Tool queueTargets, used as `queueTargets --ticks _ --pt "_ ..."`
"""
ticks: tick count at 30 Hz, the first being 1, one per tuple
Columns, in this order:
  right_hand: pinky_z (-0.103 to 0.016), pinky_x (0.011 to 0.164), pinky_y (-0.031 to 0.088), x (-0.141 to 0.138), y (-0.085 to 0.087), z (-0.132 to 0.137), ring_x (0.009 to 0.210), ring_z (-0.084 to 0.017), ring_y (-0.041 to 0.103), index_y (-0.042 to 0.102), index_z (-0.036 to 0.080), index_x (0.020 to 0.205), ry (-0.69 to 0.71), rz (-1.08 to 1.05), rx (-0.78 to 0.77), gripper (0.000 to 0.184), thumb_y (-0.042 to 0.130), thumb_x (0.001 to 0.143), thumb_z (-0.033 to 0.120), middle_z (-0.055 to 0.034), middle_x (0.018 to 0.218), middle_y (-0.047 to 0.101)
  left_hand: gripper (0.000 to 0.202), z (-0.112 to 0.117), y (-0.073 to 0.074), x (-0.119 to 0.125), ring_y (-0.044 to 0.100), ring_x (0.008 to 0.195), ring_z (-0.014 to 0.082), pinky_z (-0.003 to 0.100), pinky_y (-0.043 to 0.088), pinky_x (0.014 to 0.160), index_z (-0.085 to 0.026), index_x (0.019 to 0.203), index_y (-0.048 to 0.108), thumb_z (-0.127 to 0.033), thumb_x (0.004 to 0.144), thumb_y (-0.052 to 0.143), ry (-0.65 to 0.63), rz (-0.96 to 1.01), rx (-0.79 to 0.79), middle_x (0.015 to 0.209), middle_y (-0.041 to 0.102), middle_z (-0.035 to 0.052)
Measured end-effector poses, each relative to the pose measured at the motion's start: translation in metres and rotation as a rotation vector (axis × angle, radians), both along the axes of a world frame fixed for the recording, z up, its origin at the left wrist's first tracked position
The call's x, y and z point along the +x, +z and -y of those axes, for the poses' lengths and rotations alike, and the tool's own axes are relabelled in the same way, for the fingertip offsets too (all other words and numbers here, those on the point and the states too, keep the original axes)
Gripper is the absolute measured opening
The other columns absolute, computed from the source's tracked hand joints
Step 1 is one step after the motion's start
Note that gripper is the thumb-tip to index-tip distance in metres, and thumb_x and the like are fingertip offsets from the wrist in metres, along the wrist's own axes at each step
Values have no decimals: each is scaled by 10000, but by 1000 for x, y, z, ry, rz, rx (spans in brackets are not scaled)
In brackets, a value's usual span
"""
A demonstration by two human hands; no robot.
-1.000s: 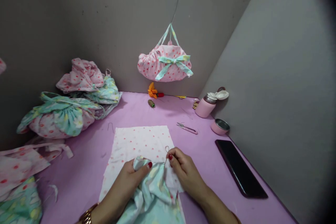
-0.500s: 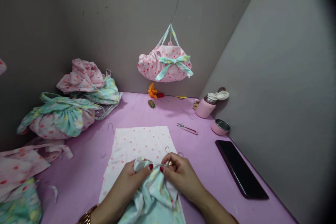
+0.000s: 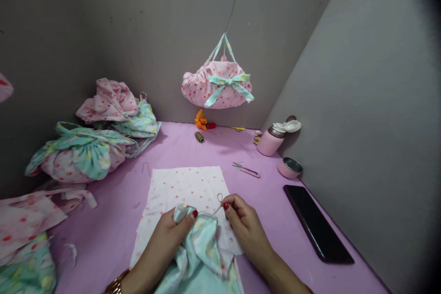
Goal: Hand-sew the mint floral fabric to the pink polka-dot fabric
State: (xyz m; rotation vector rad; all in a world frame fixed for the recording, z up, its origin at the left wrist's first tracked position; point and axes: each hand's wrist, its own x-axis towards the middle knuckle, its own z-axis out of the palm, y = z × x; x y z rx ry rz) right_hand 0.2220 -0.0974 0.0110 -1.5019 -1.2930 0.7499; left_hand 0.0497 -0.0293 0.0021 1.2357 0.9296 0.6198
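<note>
My left hand (image 3: 170, 234) pinches a bunched edge of mint-green floral fabric (image 3: 200, 257) between thumb and fingers. My right hand (image 3: 246, 225) is closed in a pinch just to the right of it, holding a needle with brown thread (image 3: 219, 198) that loops up above the fingers. Both hands rest over a white cloth with pink dots (image 3: 186, 188) spread flat on the purple table (image 3: 113, 220).
Finished fabric bags (image 3: 86, 147) pile at the left; one pink bag (image 3: 217, 85) hangs at the back wall. Thread snips (image 3: 245, 169), a thread spool (image 3: 199, 136), a pink flask (image 3: 272, 138), a small pink cup (image 3: 290, 167) and a black phone (image 3: 317, 223) lie to the right.
My right hand went in close to my left at the fabric edge, then drew back to the right and up, pulling the thread out.
</note>
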Motion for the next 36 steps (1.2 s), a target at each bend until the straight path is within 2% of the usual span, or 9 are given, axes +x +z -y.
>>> queueTargets --ticks 3,6,9,18,26,29,31,34,36 --pt "-198 577 380 -9 3 2 614 -108 499 571 181 814 82 114 52 156 437 888 210 15 680 543 264 0 0 1 325 525 101 198 302 485 -185 612 439 -360 757 574 -8 36 -10 561 375 -59" --pt "-196 611 408 -17 4 3 647 -113 574 636 195 848 169 197 43 189 454 864 146 5 732 640 238 0 0 1 358 536 104 198 331 503 -174 632 478 -347 758 580 -25 62 -26 572 422 -50" --pt "-198 629 429 -20 3 3 674 -121 618 675 219 896 163 232 12 231 472 846 121 5 771 686 230 0 1 1 386 546 107 198 351 520 -167 644 503 -348 758 587 -39 87 -57 583 453 -44" --pt "-211 622 444 -17 1 1 678 -133 634 684 240 948 162 222 -2 265 469 849 122 6 788 702 232 2 2 0 435 566 118 211 370 546 -161 678 561 -377 754 601 -46 125 -100 609 510 -33" --pt "-207 627 431 -17 -1 2 672 -128 618 678 234 956 156 226 -15 252 461 861 148 6 779 690 241 3 1 -1 434 569 119 213 367 547 -158 683 555 -380 765 597 -51 129 -89 606 502 -38" --pt "-209 610 414 -18 0 2 658 -130 602 680 217 922 154 240 -36 237 457 862 165 -5 763 679 232 2 2 0 439 574 121 215 369 553 -154 687 565 -369 771 590 -58 96 -63 611 511 -31" --pt "-209 564 383 -17 -1 1 584 -120 555 670 202 916 146 260 -55 219 458 864 188 3 671 637 223 1 3 0 440 571 121 214 363 548 -152 683 572 -355 774 588 -62 54 -18 605 520 -27" --pt "-204 468 295 -16 -5 1 450 -96 391 622 186 1037 147 240 -94 235 472 861 230 59 491 453 226 0 5 0 463 579 131 216 363 547 -156 677 584 -359 777 582 -84 0 62 612 564 -10" --pt "-202 446 260 -15 -7 2 437 -91 333 617 181 1037 168 197 -123 238 467 864 244 68 480 398 231 -1 5 0 495 600 147 224 378 561 -159 688 607 -372 775 582 -103 -36 109 637 607 9"
